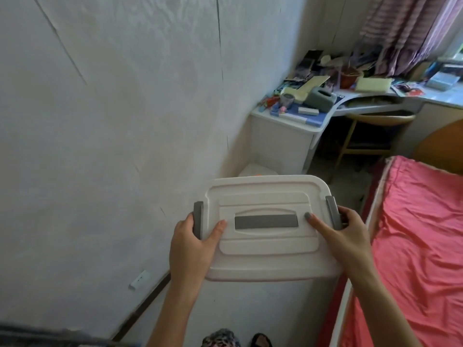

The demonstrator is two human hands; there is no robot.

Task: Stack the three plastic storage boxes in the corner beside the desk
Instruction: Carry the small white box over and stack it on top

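Left hand [194, 242] and right hand [347, 234] grip white storage box [269, 256] ends

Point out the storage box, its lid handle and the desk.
storage box [265, 256], head view, bare front of its lid
lid handle [266, 221], head view, middle of grey bar
desk [295, 122], head view, left front edge

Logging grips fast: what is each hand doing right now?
Left hand: closed on the white storage box at its left grey latch.
Right hand: closed on its right end.
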